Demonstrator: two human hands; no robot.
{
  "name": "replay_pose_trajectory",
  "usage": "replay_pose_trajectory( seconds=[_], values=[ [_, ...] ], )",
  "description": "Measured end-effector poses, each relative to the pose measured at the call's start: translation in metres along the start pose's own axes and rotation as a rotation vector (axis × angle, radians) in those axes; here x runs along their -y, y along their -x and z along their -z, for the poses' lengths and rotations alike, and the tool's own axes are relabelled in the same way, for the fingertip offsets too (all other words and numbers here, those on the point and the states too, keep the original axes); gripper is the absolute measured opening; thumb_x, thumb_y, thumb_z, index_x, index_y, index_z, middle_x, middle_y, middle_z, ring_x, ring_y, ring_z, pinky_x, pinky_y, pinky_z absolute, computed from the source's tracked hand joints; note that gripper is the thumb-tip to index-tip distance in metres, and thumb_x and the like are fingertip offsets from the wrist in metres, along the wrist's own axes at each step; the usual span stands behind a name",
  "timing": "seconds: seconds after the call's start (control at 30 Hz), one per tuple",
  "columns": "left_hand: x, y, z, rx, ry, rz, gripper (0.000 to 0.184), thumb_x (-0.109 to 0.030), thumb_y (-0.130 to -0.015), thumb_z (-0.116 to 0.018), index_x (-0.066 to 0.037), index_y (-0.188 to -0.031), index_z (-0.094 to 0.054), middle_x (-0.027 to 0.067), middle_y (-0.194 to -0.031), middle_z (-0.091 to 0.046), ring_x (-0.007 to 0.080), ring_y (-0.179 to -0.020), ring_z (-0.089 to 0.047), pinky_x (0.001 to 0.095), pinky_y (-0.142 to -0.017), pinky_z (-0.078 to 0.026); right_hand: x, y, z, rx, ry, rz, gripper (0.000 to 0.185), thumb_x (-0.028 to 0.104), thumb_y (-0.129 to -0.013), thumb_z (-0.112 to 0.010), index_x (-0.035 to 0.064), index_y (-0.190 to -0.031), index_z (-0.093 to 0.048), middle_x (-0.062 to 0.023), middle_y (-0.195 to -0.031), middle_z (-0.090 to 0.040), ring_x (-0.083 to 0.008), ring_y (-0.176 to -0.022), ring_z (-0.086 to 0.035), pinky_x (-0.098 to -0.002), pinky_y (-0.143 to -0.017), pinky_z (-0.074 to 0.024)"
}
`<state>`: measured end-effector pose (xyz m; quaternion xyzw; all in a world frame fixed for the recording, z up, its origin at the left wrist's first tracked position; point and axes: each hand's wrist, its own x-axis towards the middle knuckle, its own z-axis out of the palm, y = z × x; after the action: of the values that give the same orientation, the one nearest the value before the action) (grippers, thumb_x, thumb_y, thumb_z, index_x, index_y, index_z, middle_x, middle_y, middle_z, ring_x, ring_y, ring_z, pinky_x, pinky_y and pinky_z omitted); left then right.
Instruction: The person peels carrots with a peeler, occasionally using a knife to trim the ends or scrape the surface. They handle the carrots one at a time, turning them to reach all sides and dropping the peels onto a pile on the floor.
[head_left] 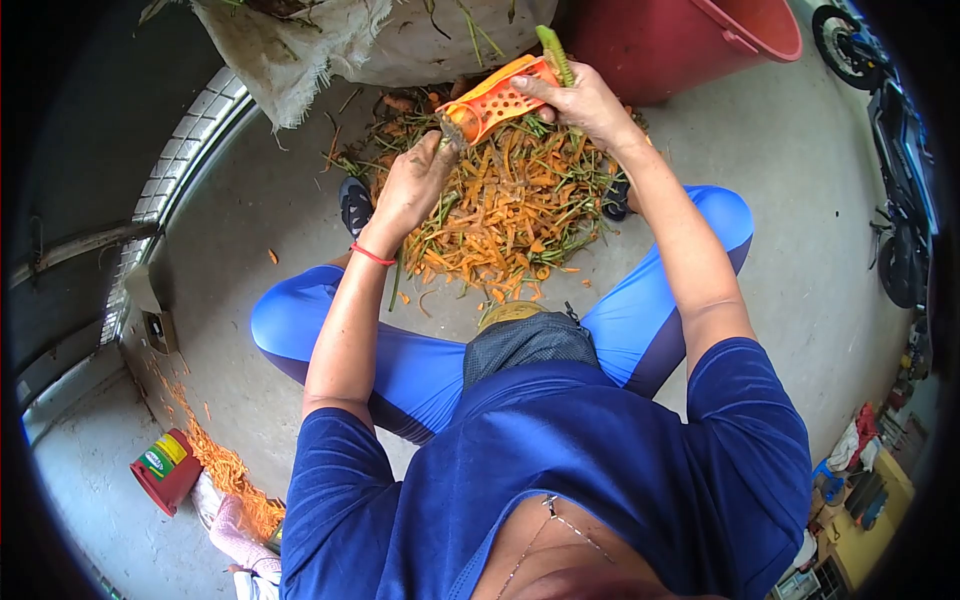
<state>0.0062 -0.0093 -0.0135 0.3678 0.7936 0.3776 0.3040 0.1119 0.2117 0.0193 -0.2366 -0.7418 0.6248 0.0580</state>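
Both hands far out, over the heap. Right hand closed on the right end of an orange perforated piece, thumb laid across its face; a green stalk sticks up beside the fingers. Left hand lower and to the left, fingertips pinched on a muddy brown tip at the piece's left end; I cannot tell whether the tip belongs to it. The piece is held tilted, right end higher, above a heap of orange strips and green stems on grey floor. Beyond the heap I note a dirty white sack, far left, and a red tub, far right. Near left: red bucket, more orange strips beside it.
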Motion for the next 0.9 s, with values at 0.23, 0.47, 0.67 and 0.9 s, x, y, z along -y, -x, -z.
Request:
replay_pose_trajectory(
  seconds=[0.23, 0.47, 0.67, 0.9],
  values=[
    [0.006, 0.015, 0.006, 0.006, 0.329, 0.016, 0.030, -0.031, -0.096, -0.049, -0.001, -0.096, -0.054, -0.0016, -0.073, -0.044, 0.0060, -0.064, -0.037, 0.0234, -0.056, -0.034, -0.041, -0.017, 0.061, -0.061, -0.103, -0.144, 0.038, 0.043, -0.079, -0.072, 0.0076, -0.088, -0.066, 0.0047, -0.064, -0.055, -0.0031, -0.052, -0.049, -0.0191, -0.049, -0.0391],
    [0.018, 0.012, 0.017, -0.069, 0.632, 0.206, 0.027, -0.036, -0.095, -0.050, -0.010, -0.085, -0.051, -0.0093, -0.059, -0.031, 0.0016, -0.049, -0.023, 0.0204, -0.043, -0.017, -0.052, -0.023, 0.067, -0.222, -0.140, 0.012, 0.037, 0.044, -0.080, -0.071, 0.0085, -0.082, -0.061, 0.0041, -0.060, -0.053, -0.0034, -0.052, -0.050, -0.0187, -0.048, -0.0388],
    [0.010, 0.007, 0.007, 0.027, 0.602, 0.154, 0.027, -0.034, -0.095, -0.050, -0.011, -0.083, -0.050, -0.0086, -0.059, -0.030, 0.0021, -0.050, -0.023, 0.0208, -0.044, -0.017, -0.011, 0.000, -0.009, 0.009, 0.008, 0.043, 0.039, 0.044, -0.080, -0.071, 0.0059, -0.088, -0.065, 0.0033, -0.061, -0.055, -0.0032, -0.052, -0.049, -0.0209, -0.050, -0.0433],
    [0.008, 0.023, 0.012, 0.020, 0.632, 0.176, 0.026, -0.033, -0.095, -0.052, -0.010, -0.083, -0.052, -0.0088, -0.059, -0.031, 0.0021, -0.050, -0.023, 0.0215, -0.045, -0.016, -0.068, -0.032, 0.087, -0.345, 0.154, 0.098, 0.034, 0.039, -0.078, -0.074, 0.0103, -0.078, -0.057, 0.0065, -0.058, -0.047, -0.0026, -0.049, -0.041, -0.0192, -0.044, -0.0326]
  ],
)
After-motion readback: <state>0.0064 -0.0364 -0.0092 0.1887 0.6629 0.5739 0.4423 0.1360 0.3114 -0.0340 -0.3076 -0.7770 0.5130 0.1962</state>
